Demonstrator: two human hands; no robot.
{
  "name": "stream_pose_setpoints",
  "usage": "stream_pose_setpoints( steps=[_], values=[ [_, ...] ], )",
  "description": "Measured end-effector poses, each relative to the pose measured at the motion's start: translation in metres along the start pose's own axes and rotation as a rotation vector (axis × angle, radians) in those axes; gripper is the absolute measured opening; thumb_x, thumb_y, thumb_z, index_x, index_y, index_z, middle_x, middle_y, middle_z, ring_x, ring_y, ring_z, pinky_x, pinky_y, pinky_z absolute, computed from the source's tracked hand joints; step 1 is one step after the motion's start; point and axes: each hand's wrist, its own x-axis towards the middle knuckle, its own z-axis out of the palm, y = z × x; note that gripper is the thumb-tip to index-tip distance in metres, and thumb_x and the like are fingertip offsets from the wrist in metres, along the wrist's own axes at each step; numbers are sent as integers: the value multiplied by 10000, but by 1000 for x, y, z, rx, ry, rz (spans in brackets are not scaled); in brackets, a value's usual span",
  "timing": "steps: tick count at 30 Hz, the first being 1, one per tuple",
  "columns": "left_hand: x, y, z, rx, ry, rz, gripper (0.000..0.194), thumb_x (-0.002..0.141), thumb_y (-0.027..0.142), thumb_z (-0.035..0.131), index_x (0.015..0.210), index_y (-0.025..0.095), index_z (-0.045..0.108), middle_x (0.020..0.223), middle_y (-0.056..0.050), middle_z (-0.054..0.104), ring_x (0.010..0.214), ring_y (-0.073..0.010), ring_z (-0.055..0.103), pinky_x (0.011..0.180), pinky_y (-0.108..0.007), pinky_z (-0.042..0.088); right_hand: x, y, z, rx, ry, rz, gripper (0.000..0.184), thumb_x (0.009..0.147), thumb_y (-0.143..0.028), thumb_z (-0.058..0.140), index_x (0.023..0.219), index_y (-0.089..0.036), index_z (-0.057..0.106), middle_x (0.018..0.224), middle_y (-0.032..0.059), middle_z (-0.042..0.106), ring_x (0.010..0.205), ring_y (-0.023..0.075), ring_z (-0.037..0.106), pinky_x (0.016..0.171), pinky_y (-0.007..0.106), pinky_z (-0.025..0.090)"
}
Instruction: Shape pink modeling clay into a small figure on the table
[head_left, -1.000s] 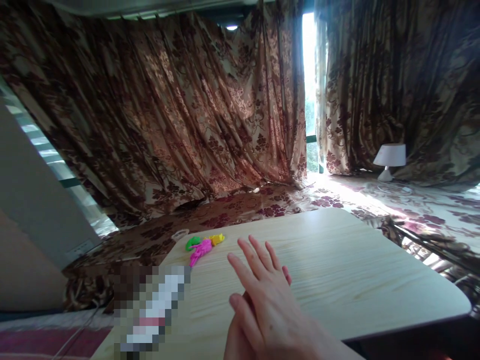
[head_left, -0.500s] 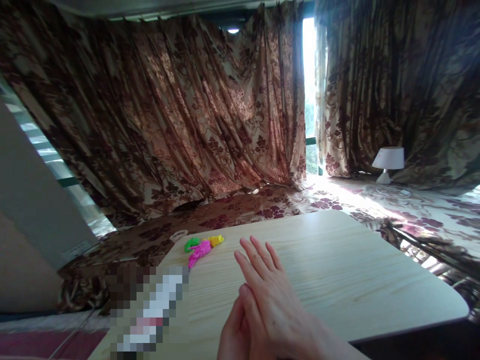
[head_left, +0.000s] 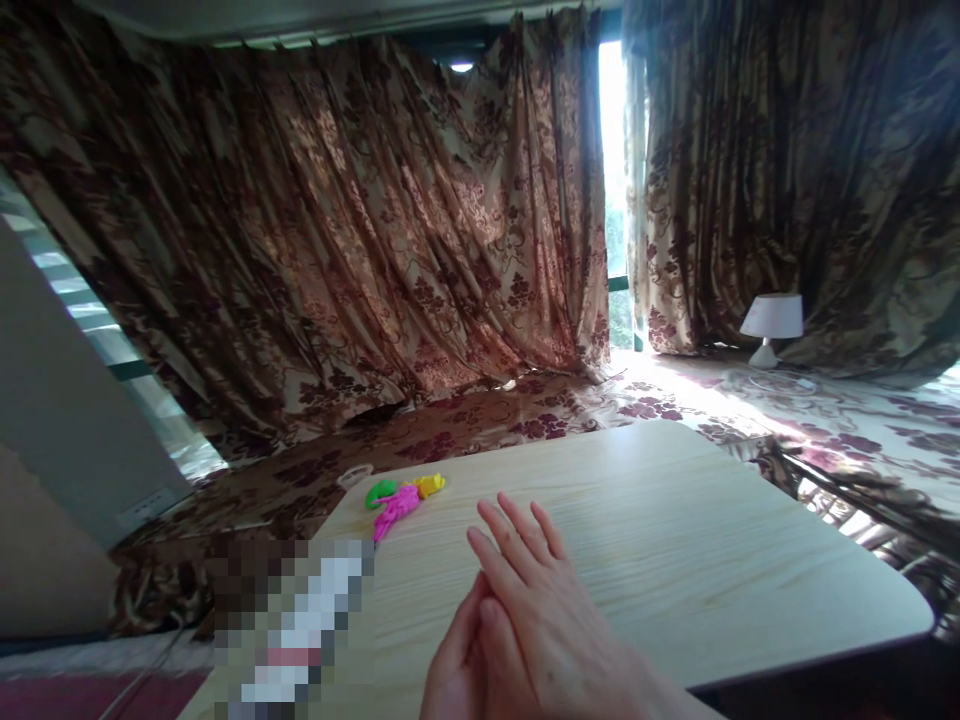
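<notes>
My right hand reaches in from the lower right over the table, palm turned toward my left hand. Its fingers are stretched out and slightly spread, with nothing visible between them. My left hand lies against the palm side of the right, at the lower middle of the view. Most of its fingers are hidden behind the right hand, so their pose cannot be made out. Both hands touch each other. Beyond them to the left, small pink, green and yellow objects lie bunched together; their kind is unclear.
The pale wooden table has rounded corners. A blurred-out white, long item lies along its left side. Behind are patterned curtains and a cloth-covered ledge with a small white lamp.
My hands, still together, sit slightly lower in the view. The right fingertips have dropped a little. The camera view has shifted slightly; the coloured objects stay in place on the table.
</notes>
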Motion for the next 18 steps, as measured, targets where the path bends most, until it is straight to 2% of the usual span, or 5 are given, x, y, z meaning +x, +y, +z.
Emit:
stream_pose_setpoints(
  steps=[5, 8, 12, 15, 18],
  values=[
    [15, 13, 0, -38, -66, 38, 506, 903, 453, 265, 1359, 270, 382, 1442, -41, 373, 1372, -204, 200, 1088, -471, 203, -20, -29, 46, -25, 222, -170, 416, 914, -214, 469, 1328, -222, 436, 1321, -13, 518, 1307, 156, 340, 1098, 339, 298],
    [14, -4, 2, 41, -132, -66, 525, 866, 515, 328, 1310, 270, 460, 1454, -43, 351, 1382, -240, 146, 1085, -509, 163, -2, -30, 26, 21, 177, -89, 530, 887, -311, 493, 1391, -249, 342, 1422, 10, 384, 1353, 243, 235, 1094, 482, 256],
    [-3, 1, 11, 93, 1, 23, 489, 894, 437, 325, 1353, 285, 399, 1398, -27, 441, 1375, -198, 191, 1097, -435, 216, 8, 0, -12, 39, 34, 104, 541, 893, -241, 428, 1408, -131, 303, 1490, 83, 229, 1373, 284, 138, 1093, 551, 166],
    [-10, 25, 21, 82, 26, 70, 500, 918, 399, 208, 1387, 281, 334, 1418, 11, 408, 1384, -156, 149, 1095, -402, 232, -10, 5, 0, -1, -13, -20, 516, 896, -199, 407, 1396, -105, 323, 1478, 84, 261, 1371, 271, 154, 1097, 522, 196],
    [-5, 26, 29, 72, 48, 61, 521, 897, 456, 275, 1397, 312, 300, 1452, 34, 349, 1390, -177, 121, 1111, -415, 182, -18, -14, 26, -23, 106, -177, 489, 891, -168, 434, 1376, -165, 372, 1406, 58, 409, 1355, 224, 231, 1085, 444, 289]
  ],
)
